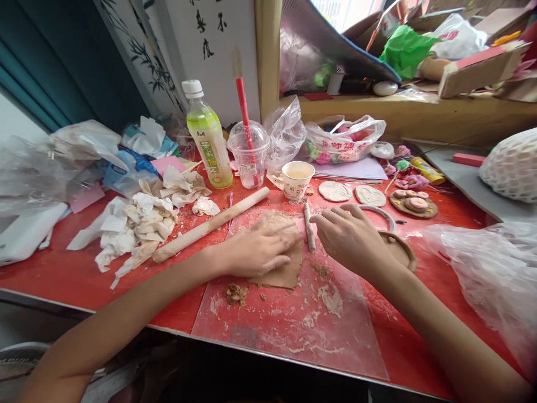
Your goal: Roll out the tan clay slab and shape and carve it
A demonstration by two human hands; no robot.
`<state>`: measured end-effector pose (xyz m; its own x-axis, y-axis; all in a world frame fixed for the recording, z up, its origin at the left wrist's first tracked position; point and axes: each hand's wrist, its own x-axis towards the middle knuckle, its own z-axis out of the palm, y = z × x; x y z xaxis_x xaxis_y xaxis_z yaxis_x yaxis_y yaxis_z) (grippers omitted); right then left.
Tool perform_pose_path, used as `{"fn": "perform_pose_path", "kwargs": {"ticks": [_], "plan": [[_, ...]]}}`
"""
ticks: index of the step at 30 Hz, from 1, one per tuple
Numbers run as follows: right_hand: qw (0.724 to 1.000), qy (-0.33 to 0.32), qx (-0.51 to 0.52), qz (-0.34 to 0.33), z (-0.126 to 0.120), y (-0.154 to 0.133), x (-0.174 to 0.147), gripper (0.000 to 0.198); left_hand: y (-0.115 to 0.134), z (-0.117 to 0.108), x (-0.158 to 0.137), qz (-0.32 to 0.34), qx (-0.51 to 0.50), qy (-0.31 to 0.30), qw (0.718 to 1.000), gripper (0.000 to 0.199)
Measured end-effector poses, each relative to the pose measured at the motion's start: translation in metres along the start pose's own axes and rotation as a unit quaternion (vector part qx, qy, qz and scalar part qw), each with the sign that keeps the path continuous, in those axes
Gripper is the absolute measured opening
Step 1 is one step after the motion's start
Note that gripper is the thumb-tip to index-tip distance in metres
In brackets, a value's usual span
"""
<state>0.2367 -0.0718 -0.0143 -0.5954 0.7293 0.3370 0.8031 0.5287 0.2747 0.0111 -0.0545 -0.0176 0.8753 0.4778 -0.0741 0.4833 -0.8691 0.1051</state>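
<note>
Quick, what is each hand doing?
Left hand: open, pressing flat on the brown clay slab.
Right hand: open, holding nothing, beside the thin clay roll.

A cluttered home craft corner for clay modelling, shown by the red table (62,280) under a smeared plastic mat (293,324); a wooden rolling pin (210,225); flattened clay (285,263); finished clay pieces (413,202); a calligraphy scroll (210,45); a drink bottle (208,137).

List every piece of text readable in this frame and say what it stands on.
None can be read for certain.
Wall scroll: black brush characters, cut off.
Green bottle label: characters blurred.
Paper cup: red print, too small.
Plastic bag: red characters, blurred.
Clear cup sticker: too small.
</note>
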Motion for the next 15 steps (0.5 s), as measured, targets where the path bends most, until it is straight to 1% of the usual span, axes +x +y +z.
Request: {"fn": "perform_pose_path", "kwargs": {"ticks": [1,2,3,6,7,8,9,12,13,15], "plan": [[1.0,0.001,0.0,-0.001,0.0,0.0,0.0,0.02,0.001,0.0,0.001,0.018,-0.004,-0.004,1.0,0.049],[1.0,0.001,0.001,-0.001,0.0,0.0,0.0,0.02,0.001,0.0,0.001,0.02,-0.004,-0.003,1.0,0.049],[1.0,0.001,0.002,-0.001,0.0,0.0,0.0,0.02,0.0,0.0,0.002,0.005,0.0,0.002,1.0,0.049],[1.0,0.001,0.0,0.0,0.0,-0.001,0.0,0.021,-0.008,0.0,0.003,-0.072,0.031,0.03,0.996,0.048],[1.0,0.001,-0.001,-0.001,-0.001,-0.001,0.0,0.021,-0.008,0.0,0.003,-0.083,0.037,0.033,0.995,0.049],[1.0,0.001,-0.001,-0.001,-0.001,-0.001,0.0,0.021,-0.008,-0.001,0.003,-0.08,0.037,0.029,0.996,0.049],[1.0,0.001,-0.002,-0.002,-0.001,-0.001,0.0,0.021,-0.005,-0.001,0.003,-0.062,0.031,0.02,0.997,0.05],[1.0,0.003,0.001,-0.003,-0.001,-0.002,0.0,0.02,0.002,-0.001,0.003,0.01,0.007,-0.011,1.0,0.052],[1.0,0.004,0.002,-0.003,-0.001,-0.002,0.0,0.02,0.002,-0.001,0.004,0.016,0.005,-0.01,1.0,0.051],[1.0,0.005,0.002,-0.003,-0.001,-0.002,0.0,0.02,-0.002,0.0,0.004,-0.014,0.016,0.011,1.0,0.05]]}}
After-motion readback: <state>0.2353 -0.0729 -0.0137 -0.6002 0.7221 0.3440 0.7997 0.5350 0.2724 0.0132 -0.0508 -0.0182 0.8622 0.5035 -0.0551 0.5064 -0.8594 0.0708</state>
